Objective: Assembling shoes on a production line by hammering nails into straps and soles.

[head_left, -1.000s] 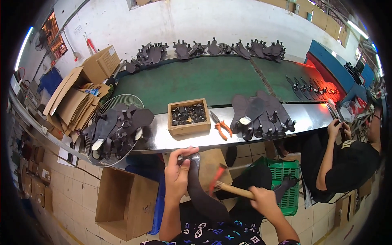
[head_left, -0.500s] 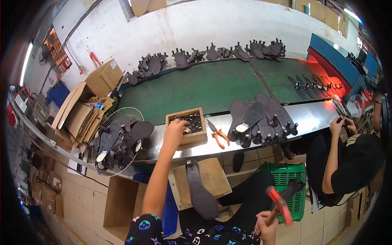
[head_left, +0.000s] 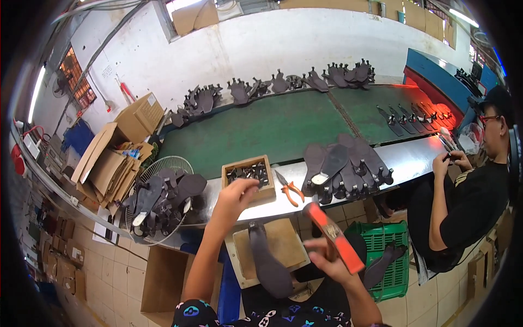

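From the wooden box (head_left: 268,192), draws back the curled left hand (head_left: 232,200), impossible to tell if loaded, and raises the hammer (head_left: 333,237) gripped in the right hand (head_left: 332,265), apparently done reaching, beside the dark sole (head_left: 267,259) lying across the board (head_left: 289,245).

On the counter (head_left: 406,155), pliers (head_left: 295,187) lie between a parts box (head_left: 267,193), left, and a pile of soles (head_left: 348,166), right. Behind runs a conveyor belt (head_left: 245,128); left of the box sits a wire basket (head_left: 173,162).

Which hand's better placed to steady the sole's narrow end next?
Left, probably: the left hand is nearer the narrow end of the dark sole, while the right hand holds the hammer.
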The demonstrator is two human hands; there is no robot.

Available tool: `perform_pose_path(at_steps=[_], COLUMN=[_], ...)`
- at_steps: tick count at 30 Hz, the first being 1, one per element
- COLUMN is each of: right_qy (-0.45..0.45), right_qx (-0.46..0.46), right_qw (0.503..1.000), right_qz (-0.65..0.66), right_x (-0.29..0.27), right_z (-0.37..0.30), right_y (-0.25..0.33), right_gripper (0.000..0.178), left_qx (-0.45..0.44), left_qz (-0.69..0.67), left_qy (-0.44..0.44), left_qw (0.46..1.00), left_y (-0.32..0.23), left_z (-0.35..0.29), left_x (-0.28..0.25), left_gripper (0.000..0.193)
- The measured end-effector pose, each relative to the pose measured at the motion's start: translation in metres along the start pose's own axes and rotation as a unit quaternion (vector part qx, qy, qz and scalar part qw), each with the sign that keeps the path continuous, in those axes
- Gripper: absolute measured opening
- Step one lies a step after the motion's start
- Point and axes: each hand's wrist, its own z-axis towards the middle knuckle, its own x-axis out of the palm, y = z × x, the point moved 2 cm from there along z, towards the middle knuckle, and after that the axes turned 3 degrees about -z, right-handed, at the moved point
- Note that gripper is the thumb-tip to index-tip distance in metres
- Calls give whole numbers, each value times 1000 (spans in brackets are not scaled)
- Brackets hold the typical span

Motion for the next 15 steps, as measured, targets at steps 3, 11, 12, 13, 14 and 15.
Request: perform_pose_path(at_steps=[3, 11, 12, 13, 14, 15], right_qy=[26, 130, 149, 165, 145, 146], right_qx=[-30, 161, 149, 138, 110, 111], right_qw=[999, 964, 971, 975, 981, 981], right_qz=[21, 169, 117, 63, 59, 59], right_x=[37, 79, 81, 81, 80, 83], right_z=[48, 51, 48, 45, 46, 52], right_y=[34, 34, 28, 23, 18, 11], right_gripper=[33, 30, 27, 24, 20, 20], left_qx=[33, 118, 84, -21, -96, -174], left_qz=[41, 60, -39, -82, -52, -14], left_qy=[-20, 79, -1, -63, -69, -75], left_qw=[998, 988, 996, 994, 992, 982], left_y=[-81, -88, -68, -52, -34, -15], left_z=[-42, -97, -109, -117, -117, -120], left_x=[-30, -37, -29, -23, -13, -8], left_gripper=[35, 57, 60, 63, 57, 52])
